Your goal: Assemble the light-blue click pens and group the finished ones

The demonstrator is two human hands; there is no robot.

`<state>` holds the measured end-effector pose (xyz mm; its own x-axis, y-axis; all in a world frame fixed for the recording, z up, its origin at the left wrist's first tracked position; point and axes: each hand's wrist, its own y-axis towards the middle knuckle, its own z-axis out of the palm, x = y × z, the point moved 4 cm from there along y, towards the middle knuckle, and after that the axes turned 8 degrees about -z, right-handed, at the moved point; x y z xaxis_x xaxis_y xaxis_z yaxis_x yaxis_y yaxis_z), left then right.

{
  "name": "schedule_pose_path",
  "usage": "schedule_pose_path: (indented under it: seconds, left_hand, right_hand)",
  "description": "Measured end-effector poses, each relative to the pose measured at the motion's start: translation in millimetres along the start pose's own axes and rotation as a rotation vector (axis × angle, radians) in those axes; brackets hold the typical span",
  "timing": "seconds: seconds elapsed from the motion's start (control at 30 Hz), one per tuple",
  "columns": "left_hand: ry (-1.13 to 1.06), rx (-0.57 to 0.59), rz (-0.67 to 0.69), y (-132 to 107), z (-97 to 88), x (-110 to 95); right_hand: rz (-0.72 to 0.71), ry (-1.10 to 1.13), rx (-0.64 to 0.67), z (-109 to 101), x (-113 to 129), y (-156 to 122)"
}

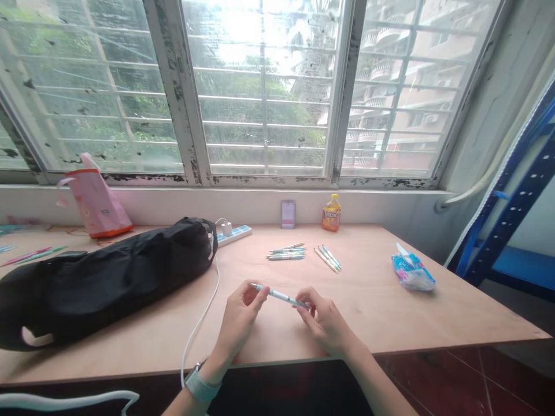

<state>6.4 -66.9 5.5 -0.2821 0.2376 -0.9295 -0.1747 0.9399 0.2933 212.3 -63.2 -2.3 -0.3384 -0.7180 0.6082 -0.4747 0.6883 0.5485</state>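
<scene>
A pale blue-and-white pen (282, 297) spans the gap between my two hands, just above the near part of the table. My left hand (243, 315) pinches its left end between thumb and fingers. At the other end, my right hand (323, 318) closes its fingertips on the pen, covering that tip. Beyond the hands lies a group of several similar pens (287, 252), side by side. To the right of that group, a second small bunch of pens (328, 258) rests at a slant.
A long black bag (108, 283) fills the left, beside a white cable (207, 312) and power strip (234, 234). At the back stand a pink bag (99, 202), a phone (288, 214) and a drink bottle (331, 215). A tissue pack (414, 271) lies right.
</scene>
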Motion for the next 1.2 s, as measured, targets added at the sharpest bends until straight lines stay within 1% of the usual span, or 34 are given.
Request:
schedule_pose_path:
  seconds: [0.1, 0.17, 0.23, 0.3, 0.37, 0.4, 0.5, 0.63, 0.7, 0.77, 0.83, 0.93, 1.03, 1.1, 1.2]
  left_hand:
    - [0.276, 0.037, -0.007, -2.0, 1.3, 8.1]
    - [0.493, 0.064, -0.002, -5.9, 5.0, 11.3]
    - [0.669, 0.107, 0.021, -10.1, 10.1, 11.2]
    - [0.793, 0.141, 0.075, -13.4, 14.7, 8.0]
    - [0.868, 0.15, 0.124, -15.2, 17.4, 4.2]
    - [0.888, 0.153, 0.137, -15.5, 18.1, 3.0]
    - [0.9, 0.159, 0.147, -15.0, 18.6, 2.6]
    - [0.899, 0.158, 0.156, -14.4, 18.6, 4.1]
    - [0.899, 0.158, 0.162, -14.8, 18.9, 4.3]
    - [0.903, 0.157, 0.169, -15.2, 19.3, 3.9]
    - [0.908, 0.152, 0.176, -15.5, 19.6, 3.4]
    - [0.905, 0.138, 0.183, -15.5, 19.6, 3.4]
    - [0.892, 0.131, 0.184, -15.4, 19.8, 4.3]
    - [0.892, 0.13, 0.19, -15.5, 20.2, 5.0]
    - [0.905, 0.129, 0.205, -15.8, 20.8, 6.3]
  right_hand:
    - [0.092, -0.123, 0.084, -8.9, -7.2, -1.8]
    - [0.172, -0.263, 0.109, -23.3, -14.1, -3.8]
    - [0.305, -0.524, 0.128, -42.1, -22.3, -5.5]
    - [0.444, -0.775, 0.162, -58.8, -29.3, -4.1]
    - [0.506, -0.931, 0.224, -67.4, -34.5, 4.4]
    - [0.506, -0.975, 0.264, -68.5, -37.2, 11.4]
    - [0.501, -1.005, 0.317, -67.9, -48.2, 38.0]
    - [0.516, -1.025, 0.325, -68.1, -64.8, 68.6]
    - [0.51, -1.034, 0.318, -65.9, -68.6, 78.8]
    - [0.477, -1.031, 0.31, -58.6, -68.5, 88.2]
    - [0.402, -1.005, 0.314, -44.6, -66.1, 99.4]
    - [0.252, -0.926, 0.353, -16.7, -63.1, 118.7]
    - [0.18, -0.861, 0.377, 4.3, -66.2, 134.3]
    - [0.176, -0.829, 0.377, 10.5, -70.4, 139.4]
    - [0.189, -0.778, 0.369, 9.7, -72.4, 138.0]
